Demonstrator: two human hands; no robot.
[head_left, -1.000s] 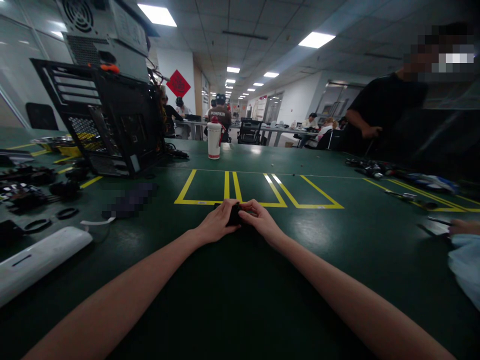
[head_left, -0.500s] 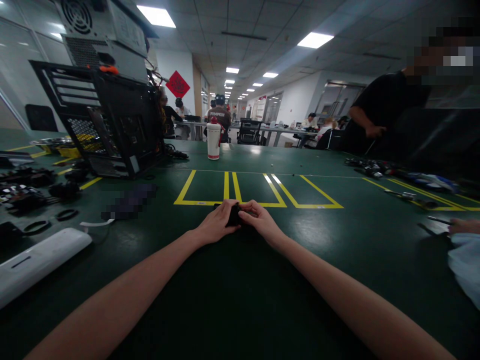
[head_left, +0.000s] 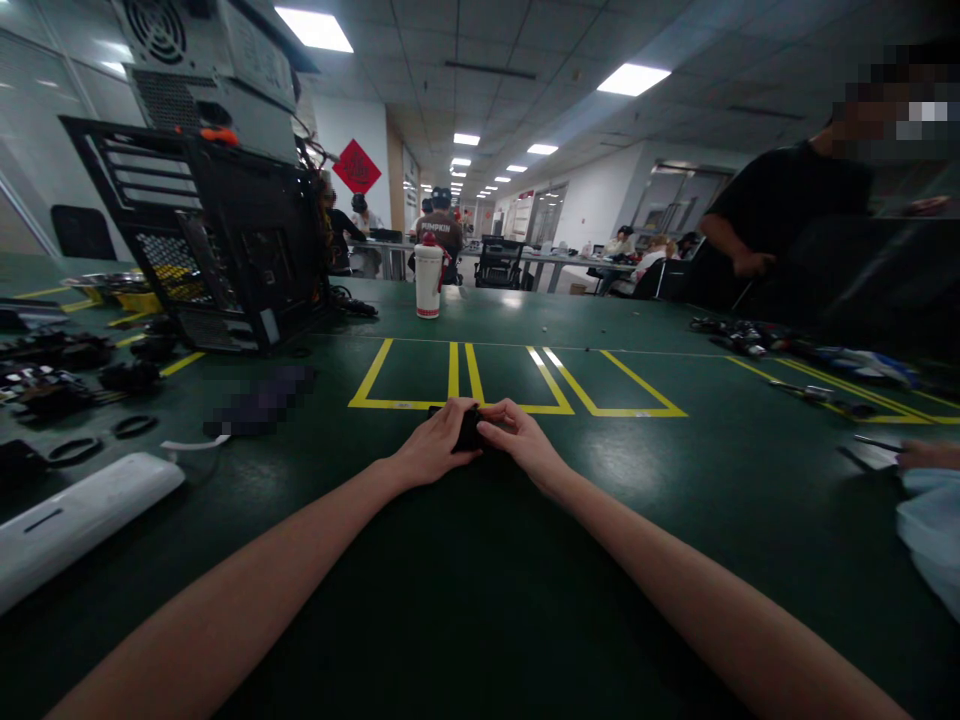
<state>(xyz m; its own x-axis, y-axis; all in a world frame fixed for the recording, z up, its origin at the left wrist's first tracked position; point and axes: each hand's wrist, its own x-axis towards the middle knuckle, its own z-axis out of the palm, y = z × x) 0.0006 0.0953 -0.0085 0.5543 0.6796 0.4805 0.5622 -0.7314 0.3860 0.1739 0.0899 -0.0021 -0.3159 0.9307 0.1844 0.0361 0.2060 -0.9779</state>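
Both my arms reach forward over a dark green table (head_left: 675,470). My left hand (head_left: 431,445) and my right hand (head_left: 519,440) meet just in front of yellow taped boxes (head_left: 480,385). Together they pinch a small black object (head_left: 469,430), which sits between the fingers of both hands. Most of that object is hidden by my fingers, and I cannot make out what it is.
A black open computer case (head_left: 217,240) stands at the back left, with small dark parts (head_left: 67,375) beside it. A white long device (head_left: 75,515) lies at the near left. A white bottle (head_left: 428,282) stands farther back. A person in black (head_left: 780,240) stands at the right.
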